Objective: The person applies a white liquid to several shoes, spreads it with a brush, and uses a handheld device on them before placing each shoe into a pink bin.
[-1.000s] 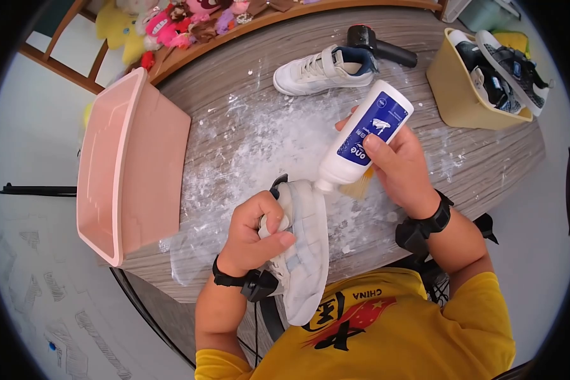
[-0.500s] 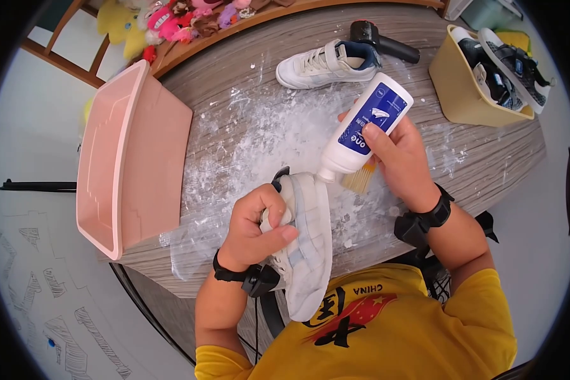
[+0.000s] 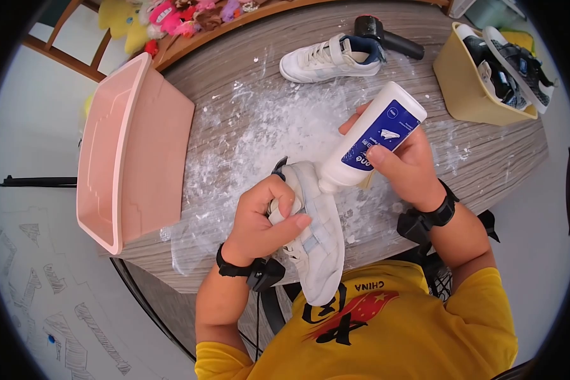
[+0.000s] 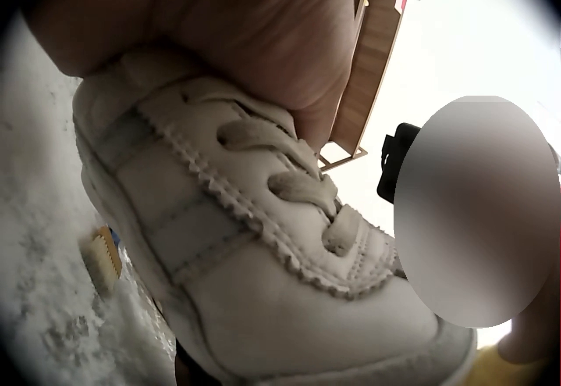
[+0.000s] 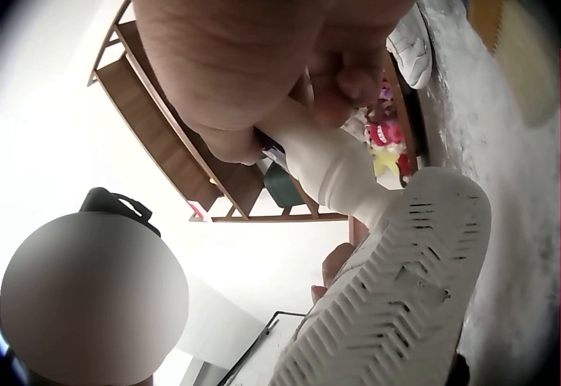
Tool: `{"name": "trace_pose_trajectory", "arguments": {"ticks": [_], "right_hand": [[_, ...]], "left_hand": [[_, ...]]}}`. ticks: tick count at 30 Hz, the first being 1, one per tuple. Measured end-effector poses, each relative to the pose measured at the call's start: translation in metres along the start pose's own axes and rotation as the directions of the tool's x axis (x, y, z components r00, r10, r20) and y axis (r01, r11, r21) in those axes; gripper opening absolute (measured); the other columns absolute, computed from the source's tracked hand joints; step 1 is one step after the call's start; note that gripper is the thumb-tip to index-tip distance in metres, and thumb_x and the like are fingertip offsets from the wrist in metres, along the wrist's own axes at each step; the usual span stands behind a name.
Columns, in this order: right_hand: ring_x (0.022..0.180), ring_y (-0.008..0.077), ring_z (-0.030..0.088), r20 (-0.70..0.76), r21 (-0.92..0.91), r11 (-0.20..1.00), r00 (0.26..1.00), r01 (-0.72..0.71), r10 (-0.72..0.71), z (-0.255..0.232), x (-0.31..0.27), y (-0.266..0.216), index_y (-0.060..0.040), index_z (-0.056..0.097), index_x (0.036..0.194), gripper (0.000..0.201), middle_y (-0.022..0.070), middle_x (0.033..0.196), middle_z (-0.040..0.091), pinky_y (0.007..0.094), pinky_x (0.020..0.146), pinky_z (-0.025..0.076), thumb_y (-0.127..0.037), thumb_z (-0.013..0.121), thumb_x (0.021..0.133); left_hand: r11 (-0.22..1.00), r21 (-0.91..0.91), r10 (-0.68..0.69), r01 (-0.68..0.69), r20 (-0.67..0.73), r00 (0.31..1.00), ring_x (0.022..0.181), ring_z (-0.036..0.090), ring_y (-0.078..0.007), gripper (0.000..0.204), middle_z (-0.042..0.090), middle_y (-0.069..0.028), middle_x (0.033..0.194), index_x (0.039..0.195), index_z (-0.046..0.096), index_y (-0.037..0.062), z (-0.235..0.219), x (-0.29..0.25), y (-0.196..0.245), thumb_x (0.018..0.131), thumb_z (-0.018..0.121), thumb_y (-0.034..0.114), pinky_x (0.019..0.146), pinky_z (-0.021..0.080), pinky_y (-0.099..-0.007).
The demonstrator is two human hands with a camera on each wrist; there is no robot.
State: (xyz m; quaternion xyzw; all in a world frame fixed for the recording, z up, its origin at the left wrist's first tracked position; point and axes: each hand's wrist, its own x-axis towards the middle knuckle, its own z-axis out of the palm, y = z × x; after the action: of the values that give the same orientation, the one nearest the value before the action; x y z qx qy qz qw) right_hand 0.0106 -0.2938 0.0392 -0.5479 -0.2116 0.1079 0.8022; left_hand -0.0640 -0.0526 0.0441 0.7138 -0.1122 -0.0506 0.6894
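Observation:
My left hand (image 3: 263, 220) grips a white shoe (image 3: 323, 253) at its opening, toe pointing down toward the yellow shirt. In the left wrist view the laced upper of the shoe (image 4: 254, 254) fills the middle. My right hand (image 3: 406, 166) holds a white bottle with a blue label (image 3: 381, 136), tilted down, its tip touching the shoe's side near the heel. From the right wrist view, the bottle neck (image 5: 337, 175) meets the edge of the ridged sole (image 5: 394, 289), with my right hand (image 5: 272, 44) around the bottle. A brush (image 4: 102, 261) lies on the table, mostly hidden behind the bottle in the head view.
Another white shoe (image 3: 326, 62) lies at the back beside a black tool (image 3: 389, 39). A pink bin (image 3: 155, 152) stands at the left, a yellow bin of shoes (image 3: 468, 85) at the right. White smears cover the table (image 3: 234, 136). Plush toys (image 3: 171, 19) sit on a shelf behind.
The held shoe has shifted slightly right and up in the head view. The bottle has moved slightly right, its tip now lower along the shoe's side. Both hands keep their hold.

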Motion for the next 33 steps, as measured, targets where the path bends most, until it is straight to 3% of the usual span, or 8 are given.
{"name": "trace_pose_trajectory", "arguments": {"ticks": [5, 11, 18, 20, 22, 23, 31, 33], "right_hand": [[0.110, 0.0199, 0.063, 0.012, -0.008, 1.000, 1.000, 0.015, -0.015, 0.002, 0.000, -0.004, 0.0028, 0.049, 0.127, 0.042, 0.0163, 0.119, 0.065, 0.0368, 0.094, 0.053, -0.002, 0.066, 0.089], [0.106, 0.0195, 0.064, 0.058, 0.011, 0.997, 0.995, 0.081, -0.081, 0.002, -0.002, -0.008, 0.0033, 0.053, 0.123, 0.042, 0.0155, 0.116, 0.066, 0.0356, 0.091, 0.053, -0.007, 0.069, 0.086], [0.104, 0.0196, 0.065, 0.095, 0.100, 0.992, 0.992, 0.077, -0.086, -0.004, -0.003, -0.009, 0.0031, 0.054, 0.123, 0.043, 0.0151, 0.113, 0.067, 0.0348, 0.090, 0.053, -0.009, 0.069, 0.085], [0.101, 0.0209, 0.065, 0.051, 0.041, 0.999, 0.999, -0.021, 0.019, 0.003, -0.005, -0.018, 0.0013, 0.050, 0.126, 0.058, 0.0178, 0.112, 0.066, 0.0336, 0.087, 0.054, -0.026, 0.074, 0.081], [0.097, 0.0222, 0.066, -0.002, -0.008, 1.000, 1.000, -0.026, 0.026, 0.005, -0.004, -0.019, 0.0004, 0.047, 0.127, 0.069, 0.0200, 0.110, 0.065, 0.0335, 0.083, 0.055, -0.038, 0.078, 0.079], [0.105, 0.0213, 0.065, 0.109, 0.068, 0.993, 0.988, 0.101, -0.108, -0.002, -0.003, -0.015, 0.0035, 0.054, 0.122, 0.044, 0.0169, 0.113, 0.067, 0.0357, 0.090, 0.054, -0.008, 0.071, 0.084], [0.103, 0.0243, 0.065, 0.151, 0.113, 0.964, 0.954, 0.242, -0.258, -0.003, -0.003, -0.007, 0.0049, 0.050, 0.121, 0.050, 0.0229, 0.111, 0.065, 0.0365, 0.088, 0.054, -0.010, 0.072, 0.079], [0.099, 0.0236, 0.065, 0.119, 0.078, 0.982, 0.976, 0.172, -0.181, 0.000, -0.006, -0.011, 0.0027, 0.048, 0.122, 0.059, 0.0222, 0.109, 0.065, 0.0351, 0.084, 0.055, -0.022, 0.076, 0.077]], "left_hand": [[0.998, -0.005, 0.061, -0.061, 0.014, 0.998, 0.075, 0.045, -0.0063, 0.028, 0.051, 0.0029, 0.082, 0.079, 0.047, 0.0100, -0.005, 0.000, -0.007, 0.078, 0.075, 0.002, 0.071, 0.038, -0.0216], [0.998, -0.007, 0.057, -0.057, -0.067, 0.996, 0.077, 0.045, -0.0058, 0.027, 0.051, 0.0035, 0.083, 0.081, 0.047, 0.0102, -0.001, 0.002, -0.004, 0.081, 0.073, 0.002, 0.072, 0.038, -0.0216], [0.983, 0.144, 0.139, -0.116, -0.159, 0.977, 0.078, 0.044, -0.0056, 0.025, 0.050, 0.0035, 0.083, 0.082, 0.046, 0.0101, -0.005, 0.006, -0.007, 0.082, 0.070, 0.000, 0.073, 0.038, -0.0215], [0.959, 0.248, 0.185, -0.140, -0.170, 0.968, 0.079, 0.043, -0.0056, 0.025, 0.050, 0.0034, 0.083, 0.081, 0.046, 0.0101, -0.007, 0.005, -0.017, 0.082, 0.069, 0.000, 0.073, 0.038, -0.0216], [0.995, 0.066, 0.091, -0.080, -0.201, 0.975, 0.078, 0.043, -0.0059, 0.025, 0.049, 0.0035, 0.083, 0.081, 0.045, 0.0100, 0.005, 0.007, -0.010, 0.081, 0.068, -0.001, 0.073, 0.038, -0.0220], [0.999, 0.001, 0.047, -0.048, -0.223, 0.974, 0.078, 0.042, -0.0060, 0.025, 0.049, 0.0036, 0.083, 0.081, 0.045, 0.0100, 0.003, 0.006, -0.005, 0.081, 0.068, -0.001, 0.074, 0.038, -0.0221], [0.996, 0.066, 0.079, -0.062, -0.286, 0.955, 0.077, 0.041, -0.0047, 0.025, 0.047, 0.0044, 0.082, 0.083, 0.045, 0.0095, -0.003, 0.006, -0.013, 0.082, 0.068, 0.000, 0.071, 0.036, -0.0206], [0.998, 0.043, 0.056, -0.044, -0.311, 0.949, 0.077, 0.041, -0.0044, 0.025, 0.047, 0.0044, 0.082, 0.083, 0.045, 0.0094, -0.003, 0.005, -0.013, 0.083, 0.068, 0.001, 0.071, 0.036, -0.0204]]}}
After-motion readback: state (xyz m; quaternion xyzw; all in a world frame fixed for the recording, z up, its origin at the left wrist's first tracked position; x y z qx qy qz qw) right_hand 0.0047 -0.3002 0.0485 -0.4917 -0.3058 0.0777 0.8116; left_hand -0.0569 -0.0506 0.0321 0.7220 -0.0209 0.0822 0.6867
